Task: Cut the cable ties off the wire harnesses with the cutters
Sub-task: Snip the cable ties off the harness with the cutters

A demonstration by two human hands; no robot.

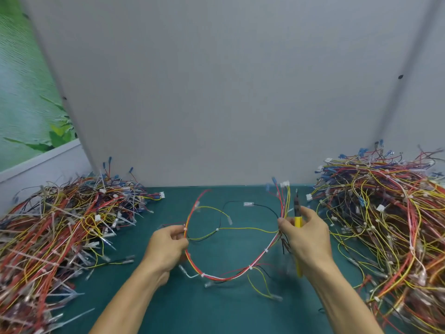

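Observation:
A wire harness [227,276] of red, yellow, white and black wires hangs in a loop between my hands above the green mat. Several small white cable ties sit along it, one [250,267] on the lower run. My left hand [166,247] pinches the left side of the loop next to a white tie [185,229]. My right hand [307,237] grips the right side of the loop together with the yellow-handled cutters [298,219], whose dark tip points up and away from me. The harness ends with a white connector [284,183] and blue terminals reach toward the wall.
A large heap of harnesses [55,227] covers the left of the green mat [216,307]. Another heap [390,220] fills the right side. A grey wall panel [221,92] stands right behind the mat. Loose wire ends lie near my left forearm.

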